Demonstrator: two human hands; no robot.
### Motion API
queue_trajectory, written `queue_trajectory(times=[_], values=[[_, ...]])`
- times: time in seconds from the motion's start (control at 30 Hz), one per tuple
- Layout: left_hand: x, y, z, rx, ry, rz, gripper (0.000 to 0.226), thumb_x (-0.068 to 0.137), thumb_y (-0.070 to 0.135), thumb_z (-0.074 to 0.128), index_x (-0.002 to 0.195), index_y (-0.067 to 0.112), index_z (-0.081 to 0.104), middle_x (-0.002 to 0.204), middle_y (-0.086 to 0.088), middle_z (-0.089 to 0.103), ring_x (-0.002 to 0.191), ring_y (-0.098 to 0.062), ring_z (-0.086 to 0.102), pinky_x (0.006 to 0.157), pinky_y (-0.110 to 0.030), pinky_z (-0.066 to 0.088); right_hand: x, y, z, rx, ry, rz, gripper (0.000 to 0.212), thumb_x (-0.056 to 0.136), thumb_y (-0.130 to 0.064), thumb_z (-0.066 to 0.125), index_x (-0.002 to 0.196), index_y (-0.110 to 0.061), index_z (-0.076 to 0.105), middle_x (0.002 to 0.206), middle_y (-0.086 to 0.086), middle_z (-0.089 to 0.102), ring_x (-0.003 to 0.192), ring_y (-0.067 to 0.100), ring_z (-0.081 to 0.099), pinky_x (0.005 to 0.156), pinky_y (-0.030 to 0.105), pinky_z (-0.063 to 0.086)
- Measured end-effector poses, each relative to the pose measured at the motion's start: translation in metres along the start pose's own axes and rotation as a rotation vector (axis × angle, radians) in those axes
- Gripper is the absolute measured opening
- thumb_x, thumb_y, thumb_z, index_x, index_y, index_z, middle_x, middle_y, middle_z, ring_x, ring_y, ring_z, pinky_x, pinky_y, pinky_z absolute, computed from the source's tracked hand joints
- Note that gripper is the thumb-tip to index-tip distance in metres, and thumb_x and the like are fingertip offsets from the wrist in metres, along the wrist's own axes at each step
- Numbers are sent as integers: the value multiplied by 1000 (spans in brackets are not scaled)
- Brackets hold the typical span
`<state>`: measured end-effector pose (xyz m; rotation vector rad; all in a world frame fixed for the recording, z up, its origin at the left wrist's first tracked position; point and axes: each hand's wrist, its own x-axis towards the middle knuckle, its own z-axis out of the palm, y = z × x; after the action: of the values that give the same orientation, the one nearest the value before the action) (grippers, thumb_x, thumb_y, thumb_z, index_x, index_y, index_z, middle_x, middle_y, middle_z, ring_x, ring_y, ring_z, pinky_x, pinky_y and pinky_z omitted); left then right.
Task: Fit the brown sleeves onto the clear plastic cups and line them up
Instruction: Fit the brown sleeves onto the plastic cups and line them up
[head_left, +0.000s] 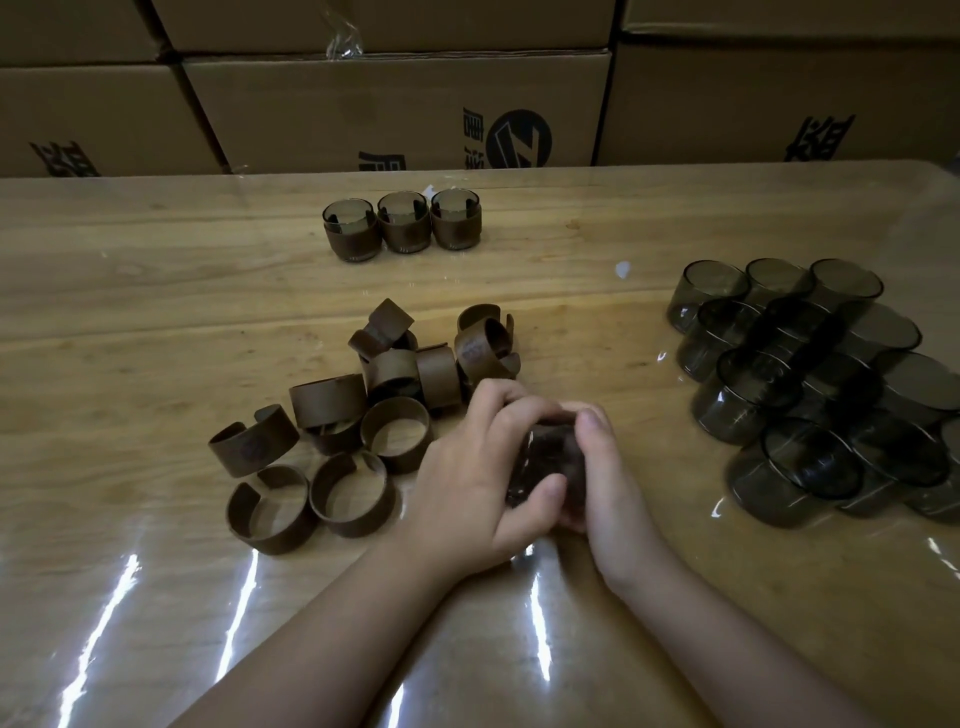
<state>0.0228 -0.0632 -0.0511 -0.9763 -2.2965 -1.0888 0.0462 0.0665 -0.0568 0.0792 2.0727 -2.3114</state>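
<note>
Two hands work on one cup (548, 457), held just above the table (130, 312). Left hand (470, 480) wraps it from the left with curled fingers and the thumb across its near side; right hand (597, 467) clasps it from the right, fingertips over its top. Something dark brown shows between the palms; whether the sleeve is fully seated cannot be told, since the hands cover it.

Judgement: sleeve-fitting step in progress on the fourth cup.

Just left of the held cup and beyond it lies the pile of loose sleeves (363, 410). Well to its right, the bare cups (810, 384) lie heaped. Far beyond it stands the row of three finished cups (402, 224), touching side by side.

Next move likely calls for pressing the sleeve home, then setting the cup at one end of that row, upright and in line.
</note>
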Motion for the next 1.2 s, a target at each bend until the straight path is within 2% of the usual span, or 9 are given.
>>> queue_trajectory(times=[0.13, 0.27, 0.4, 0.47, 0.57, 0.7, 0.97, 1.1, 1.2], values=[[-2, -1, 0, -171, 62, -91, 48, 95, 60, 30, 118, 21, 44, 106, -6, 51, 87, -12, 55, 66, -37, 49, -8, -1, 6, -335, 56, -288, 28, 84, -59, 27, 104, -46, 42, 98, -33, 57, 90, -5, 58, 75, 17, 48], [1, 7, 4, -446, 22, -343, 36, 90, 52, 41, 111, 23, 48, 101, 20, 55, 90, 0, 55, 78, -17, 44, -9, -3, 2, -588, 122, -508, 30, 89, -51, 32, 115, -37, 38, 107, -12, 53, 88, 4, 55, 72, 26, 46], [6, 11, 6, -771, -39, -557, 31, 89, 38, 40, 108, 14, 48, 86, 5, 58, 67, 0, 56, 60, -13, 44, -8, -6, 0, -721, 161, -623, 41, 88, -47, 38, 124, -27, 35, 110, -3, 41, 84, 7, 52, 64, 31, 49], [9, 14, 3, -883, -74, -661, 43, 88, 42, 33, 109, 9, 49, 76, -14, 51, 47, -13, 48, 41, -21, 36, -7, -9, -3, -783, 153, -685, 44, 86, -47, 41, 125, -26, 37, 109, -3, 40, 81, 10, 54, 58, 29, 51], [10, 14, 1, -997, -145, -794, 63, 86, 51, 31, 110, -4, 51, 59, -16, 47, 39, -19, 37, 36, -23, 27, -4, -11, -8, -896, 122, -744, 46, 83, -47, 44, 124, -26, 39, 108, -4, 36, 74, 17, 57, 55, 24, 48], [7, 12, 10, -888, -107, -817, 67, 86, 53, 30, 110, -6, 48, 49, -1, 52, 37, -14, 45, 35, -23, 35, -2, -9, -9, -791, 76, -639, 40, 86, -47, 38, 122, -28, 36, 109, -5, 38, 82, 10, 53, 62, 26, 47], [-1, 6, 8, -334, -29, -607, 41, 78, 67, 28, 102, 39, 46, 85, 16, 62, 79, 3, 61, 65, -16, 46, -1, -2, -4, -431, -29, -382, 30, 84, -51, 37, 112, -39, 41, 116, 1, 55, 105, 13, 57, 89, 40, 48], [1, 4, -1, -28, -88, -383, 64, 81, 64, 26, 124, 20, 46, 89, 12, 59, 73, -10, 62, 59, -29, 46, 3, -3, -4, -190, -76, -218, 36, 77, -56, 41, 107, -37, 47, 99, -24, 60, 100, 6, 60, 90, 36, 50], [6, 4, -8, 74, -99, -188, 65, 85, 58, 35, 123, 6, 47, 99, -6, 59, 60, -14, 55, 46, -19, 35, 5, -6, -8, -108, -116, -120, 35, 71, -64, 40, 98, -45, 52, 91, -28, 62, 93, -1, 62, 77, 23, 52]])
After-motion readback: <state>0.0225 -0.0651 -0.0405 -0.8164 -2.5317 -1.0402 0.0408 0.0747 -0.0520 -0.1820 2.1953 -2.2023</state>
